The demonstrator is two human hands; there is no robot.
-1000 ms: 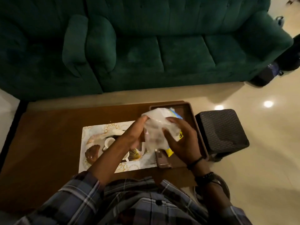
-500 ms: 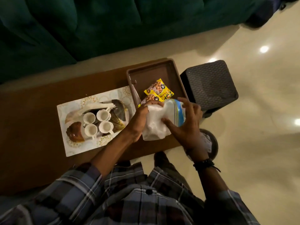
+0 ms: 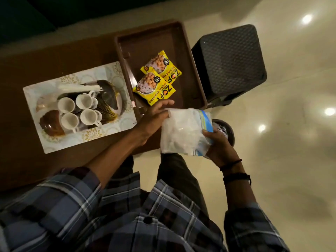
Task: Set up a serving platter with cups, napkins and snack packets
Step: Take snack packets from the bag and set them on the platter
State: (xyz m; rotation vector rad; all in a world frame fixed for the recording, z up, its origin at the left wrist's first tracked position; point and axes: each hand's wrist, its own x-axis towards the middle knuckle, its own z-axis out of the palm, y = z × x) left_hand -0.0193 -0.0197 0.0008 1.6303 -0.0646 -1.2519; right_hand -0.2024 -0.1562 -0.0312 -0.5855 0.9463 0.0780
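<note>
My right hand [image 3: 221, 145] grips a clear plastic pack of white napkins [image 3: 183, 132] with a blue edge, held over the table's near right corner. My left hand [image 3: 154, 116] rests at the pack's left edge with fingers spread, touching the plastic. Two yellow snack packets [image 3: 158, 77] lie overlapping in a brown tray [image 3: 196, 82]. Several white cups [image 3: 80, 110] stand on a patterned platter [image 3: 36, 91] to the left, with a brown lidded dish [image 3: 51, 123] beside them.
The platter and tray sit on a dark wooden table [image 3: 54, 57]. A black textured stool [image 3: 231, 59] stands right of the tray. A dark round object [image 3: 225, 131] sits on the glossy floor behind my right hand. A green sofa [image 3: 27, 13] lies beyond the table.
The view tipped downward. The napkin pack moved right and toward me, uncovering the snack packets in the tray. My left hand opened and now only touches the pack's edge.
</note>
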